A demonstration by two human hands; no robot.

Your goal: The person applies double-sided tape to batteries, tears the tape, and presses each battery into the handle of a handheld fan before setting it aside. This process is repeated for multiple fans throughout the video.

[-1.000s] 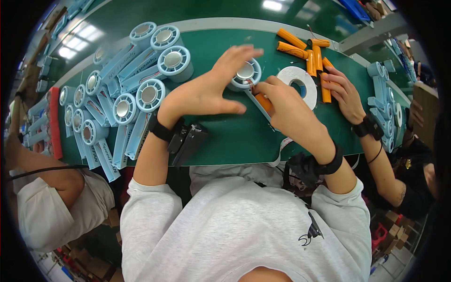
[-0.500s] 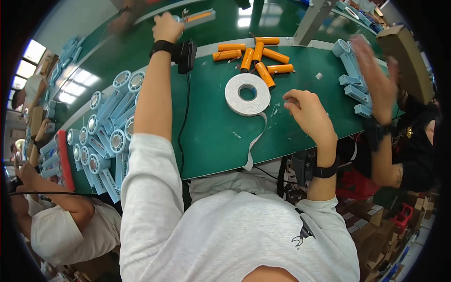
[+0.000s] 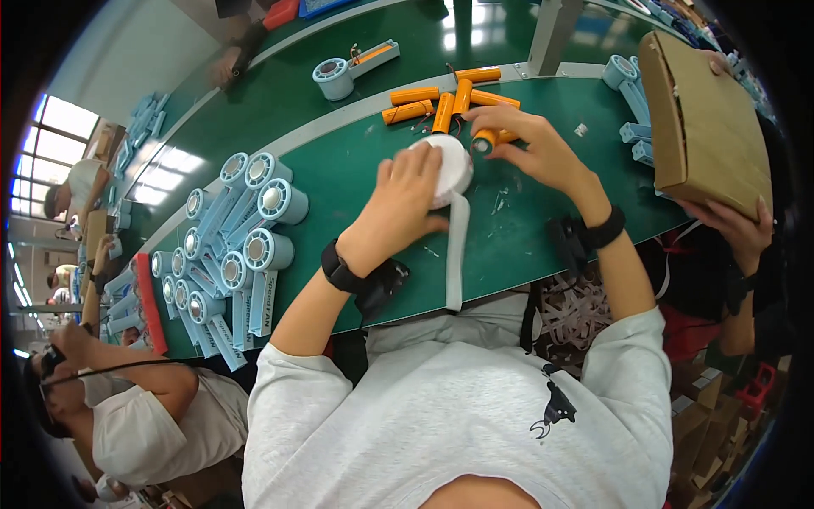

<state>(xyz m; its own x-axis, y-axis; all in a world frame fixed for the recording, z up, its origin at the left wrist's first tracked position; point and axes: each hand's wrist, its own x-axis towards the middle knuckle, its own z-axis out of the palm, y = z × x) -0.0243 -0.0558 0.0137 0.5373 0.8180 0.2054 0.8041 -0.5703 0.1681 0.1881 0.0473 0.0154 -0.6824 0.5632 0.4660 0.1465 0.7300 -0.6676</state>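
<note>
My left hand (image 3: 405,199) lies over the roll of white tape (image 3: 456,170), fingers laid on its top and thumb stretched apart. A loose strip of tape (image 3: 456,254) runs from the roll to the table's near edge. Just right of the roll, my right hand (image 3: 543,153) pinches an orange cylindrical battery (image 3: 485,138), its end tipped up. Several more orange batteries (image 3: 413,111) with thin wires lie in a loose cluster beyond the roll. Past them, a light blue handheld fan (image 3: 333,81) rests on the far green surface, an orange battery in its open handle.
Many blue fan bodies (image 3: 270,248) are piled at the left beside a red bin edge (image 3: 151,301). More blue parts (image 3: 632,102) lie at the right. A co-worker there holds a cardboard box (image 3: 721,127). A metal post (image 3: 554,38) rises at the back.
My left hand has left the fan at the far side and come back onto the tape roll. My right hand has moved up and taken a battery. The co-worker's box has come nearer.
</note>
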